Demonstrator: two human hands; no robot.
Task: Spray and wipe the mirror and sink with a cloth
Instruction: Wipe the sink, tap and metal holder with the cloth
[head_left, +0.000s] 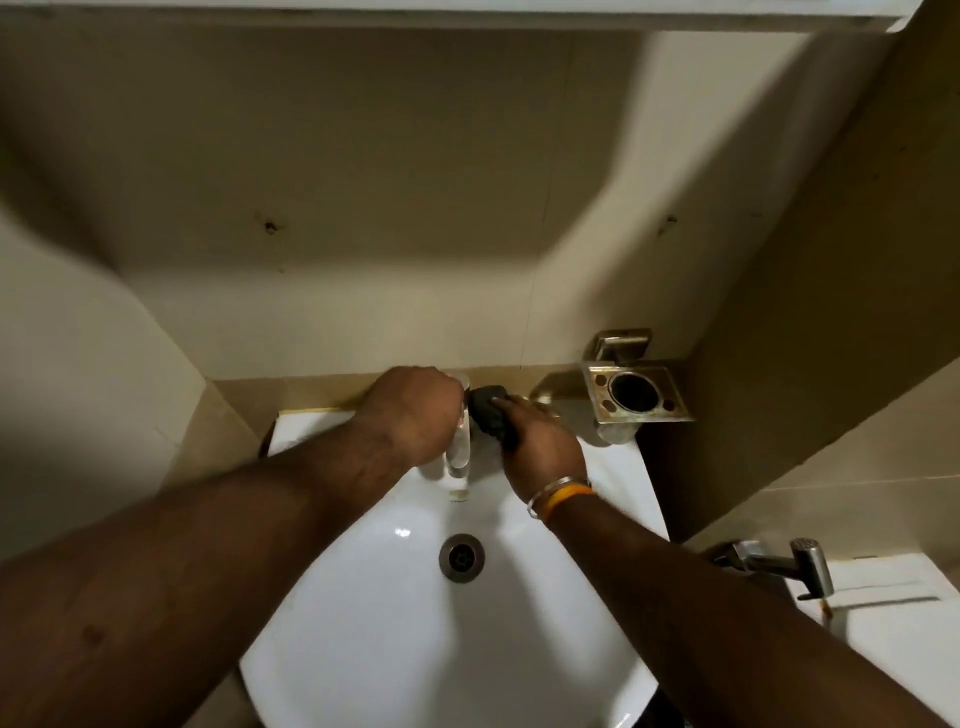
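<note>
Below both hands a white sink fills the lower middle of the view, its glossy bowl catching small glints, with a round metal drain just nearer the person than the hands. At the sink's back edge the left hand curls over the top of the chrome faucet, fingers wrapped round it. Just beside it, the right hand presses a dark cloth against the faucet's side, fingers closed on the cloth; bangles sit at that wrist. Right of the right hand, a tarnished metal holder juts from the beige tiled wall, which rises beyond the hands under heavy shadow. Further right and nearer, a chrome hand sprayer hangs beside another white fixture.
</note>
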